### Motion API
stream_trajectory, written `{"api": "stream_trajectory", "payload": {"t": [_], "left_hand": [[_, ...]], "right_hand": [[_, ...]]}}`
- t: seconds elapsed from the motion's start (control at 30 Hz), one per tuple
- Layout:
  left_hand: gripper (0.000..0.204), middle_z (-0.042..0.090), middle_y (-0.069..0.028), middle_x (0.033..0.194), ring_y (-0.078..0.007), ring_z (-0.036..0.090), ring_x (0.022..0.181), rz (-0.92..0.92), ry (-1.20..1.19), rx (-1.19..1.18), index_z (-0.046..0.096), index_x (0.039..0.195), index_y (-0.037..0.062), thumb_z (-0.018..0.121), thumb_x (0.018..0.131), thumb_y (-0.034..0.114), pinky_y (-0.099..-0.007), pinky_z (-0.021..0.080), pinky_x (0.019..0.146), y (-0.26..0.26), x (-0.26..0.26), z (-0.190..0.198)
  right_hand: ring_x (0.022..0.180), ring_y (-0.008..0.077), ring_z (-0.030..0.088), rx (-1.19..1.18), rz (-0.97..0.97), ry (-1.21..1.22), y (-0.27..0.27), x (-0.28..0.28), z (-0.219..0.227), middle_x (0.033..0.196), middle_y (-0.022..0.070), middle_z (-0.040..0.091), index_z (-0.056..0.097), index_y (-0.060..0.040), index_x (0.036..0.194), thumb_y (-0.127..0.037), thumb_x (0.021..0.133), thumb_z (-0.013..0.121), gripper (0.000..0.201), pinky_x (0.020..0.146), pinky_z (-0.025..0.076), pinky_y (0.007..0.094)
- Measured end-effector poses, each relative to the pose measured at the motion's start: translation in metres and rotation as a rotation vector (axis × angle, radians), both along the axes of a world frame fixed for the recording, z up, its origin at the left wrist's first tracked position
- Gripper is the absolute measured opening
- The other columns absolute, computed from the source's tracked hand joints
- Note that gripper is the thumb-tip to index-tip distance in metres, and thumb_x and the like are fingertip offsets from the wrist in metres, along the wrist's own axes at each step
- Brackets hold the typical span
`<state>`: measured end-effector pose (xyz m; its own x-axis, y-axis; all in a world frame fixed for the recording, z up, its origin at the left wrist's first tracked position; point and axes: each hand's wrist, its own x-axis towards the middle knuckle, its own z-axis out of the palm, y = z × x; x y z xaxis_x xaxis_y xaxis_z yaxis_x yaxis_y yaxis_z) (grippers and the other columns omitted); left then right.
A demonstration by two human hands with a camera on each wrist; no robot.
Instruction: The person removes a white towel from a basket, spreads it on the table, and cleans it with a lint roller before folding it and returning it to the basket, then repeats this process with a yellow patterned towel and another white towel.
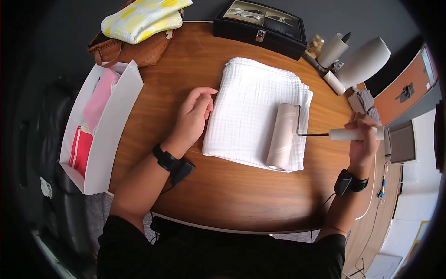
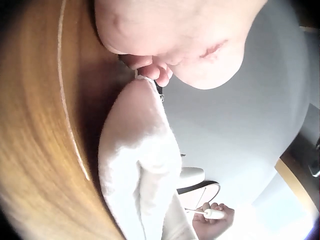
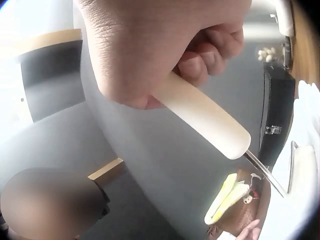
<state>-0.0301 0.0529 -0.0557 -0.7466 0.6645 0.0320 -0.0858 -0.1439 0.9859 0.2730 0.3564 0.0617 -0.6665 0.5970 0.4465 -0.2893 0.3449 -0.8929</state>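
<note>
A folded white cloth (image 1: 251,102) lies on the wooden table in front of me. On its right part rests the pale roller of a lint roller (image 1: 282,135), its metal rod leading right to a white handle. My right hand (image 1: 364,139) grips that handle (image 3: 210,117), fingers curled round it in the right wrist view. Beside the cloth's left edge is my left hand (image 1: 193,114), fingers loosely bent and holding nothing. In the left wrist view its fingertips (image 2: 162,75) are right at the edge of the cloth (image 2: 142,145).
At the left stands a white box (image 1: 109,139) with pink and red fabric inside. Behind it a brown woven bag (image 1: 148,49) carries a yellow-and-white cloth (image 1: 139,23). A black glasses case (image 1: 237,33) sits at the back, with a white cup (image 1: 332,51) and a white rounded object (image 1: 367,60) farther right.
</note>
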Motion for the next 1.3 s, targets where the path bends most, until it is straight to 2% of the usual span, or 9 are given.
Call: {"api": "stream_trajectory", "payload": {"t": [0.07, 0.23, 0.37, 0.6, 0.73, 1.0, 1.13, 1.23, 1.3], "left_hand": [[0.027, 0.057, 0.0032, 0.092, -0.0064, 0.045, 0.079, -0.001, 0.005, -0.006, 0.066, 0.132, 0.0053, 0.047, 0.119, 0.020, -0.0213, 0.041, 0.074, 0.001, 0.001, 0.000], [0.027, 0.057, 0.0039, 0.090, -0.0050, 0.046, 0.078, -0.004, 0.018, -0.018, 0.066, 0.131, 0.0057, 0.047, 0.118, 0.019, -0.0203, 0.039, 0.070, 0.000, -0.001, 0.000], [0.024, 0.057, 0.0044, 0.091, -0.0042, 0.048, 0.079, 0.005, -0.005, -0.039, 0.067, 0.131, 0.0052, 0.050, 0.116, 0.014, -0.0190, 0.040, 0.071, 0.002, 0.004, 0.002], [0.021, 0.059, 0.0036, 0.094, -0.0056, 0.048, 0.083, -0.043, 0.058, -0.056, 0.065, 0.130, 0.0037, 0.054, 0.113, 0.012, -0.0209, 0.042, 0.076, 0.001, 0.002, 0.000], [0.020, 0.059, 0.0035, 0.094, -0.0057, 0.048, 0.083, -0.036, 0.078, -0.074, 0.064, 0.128, 0.0038, 0.053, 0.114, 0.013, -0.0211, 0.042, 0.077, 0.003, 0.004, 0.001], [0.020, 0.061, 0.0029, 0.097, -0.0055, 0.050, 0.084, 0.015, 0.022, -0.037, 0.065, 0.128, 0.0035, 0.054, 0.114, 0.012, -0.0212, 0.044, 0.076, 0.006, 0.003, 0.002], [0.021, 0.063, 0.0016, 0.098, -0.0066, 0.052, 0.085, -0.040, 0.020, -0.069, 0.065, 0.130, 0.0031, 0.056, 0.113, 0.012, -0.0216, 0.045, 0.078, 0.000, 0.002, 0.003], [0.021, 0.062, 0.0011, 0.097, -0.0063, 0.052, 0.085, -0.058, 0.063, -0.090, 0.064, 0.130, 0.0021, 0.057, 0.112, 0.011, -0.0220, 0.046, 0.078, 0.000, 0.003, 0.001], [0.020, 0.062, 0.0005, 0.098, -0.0057, 0.053, 0.084, -0.062, 0.070, -0.093, 0.062, 0.129, 0.0009, 0.057, 0.112, 0.010, -0.0220, 0.047, 0.077, 0.000, 0.001, 0.001]], "right_hand": [[0.083, 0.0295, 0.072, -0.042, -0.032, -0.006, -0.008, -0.002, -0.006, 0.087, 0.0213, 0.073, 0.073, 0.0032, 0.094, -0.013, 0.097, 0.063, 0.019, 0.084, 0.061, 0.0452], [0.089, 0.0164, 0.074, -0.066, 0.142, -0.364, -0.057, -0.034, -0.015, 0.112, 0.0155, 0.083, 0.081, 0.0036, 0.107, -0.015, 0.104, 0.069, 0.023, 0.075, 0.060, 0.0290], [0.087, 0.0142, 0.072, -0.062, 0.219, -0.400, -0.079, -0.053, -0.006, 0.113, 0.0145, 0.084, 0.084, 0.0039, 0.107, -0.012, 0.103, 0.071, 0.021, 0.076, 0.060, 0.0292], [0.084, 0.0212, 0.075, 0.124, -0.074, -0.216, -0.002, 0.008, 0.007, 0.096, 0.0181, 0.082, 0.076, 0.0002, 0.099, -0.023, 0.100, 0.066, 0.026, 0.066, 0.054, 0.0310], [0.078, 0.0187, 0.072, 0.019, -0.217, -0.133, 0.007, 0.007, 0.001, 0.097, 0.0177, 0.082, 0.076, -0.0006, 0.101, -0.030, 0.102, 0.063, 0.032, 0.064, 0.052, 0.0295], [0.079, 0.0101, 0.069, -0.269, 0.292, -0.399, -0.069, -0.059, -0.023, 0.120, 0.0141, 0.082, 0.083, 0.0017, 0.115, -0.012, 0.105, 0.070, 0.021, 0.070, 0.056, 0.0258], [0.094, 0.0162, 0.076, -0.114, 0.217, -0.426, -0.040, -0.041, -0.015, 0.117, 0.0155, 0.083, 0.082, 0.0029, 0.116, -0.016, 0.106, 0.068, 0.026, 0.072, 0.058, 0.0287], [0.089, 0.0197, 0.076, -0.029, -0.022, -0.245, -0.004, -0.010, -0.006, 0.105, 0.0207, 0.083, 0.079, 0.0038, 0.101, -0.016, 0.101, 0.064, 0.025, 0.071, 0.057, 0.0320], [0.079, 0.0166, 0.069, -0.009, -0.185, -0.179, 0.013, 0.004, 0.004, 0.096, 0.0185, 0.081, 0.075, 0.0002, 0.099, -0.021, 0.098, 0.060, 0.026, 0.064, 0.046, 0.0281]]}}
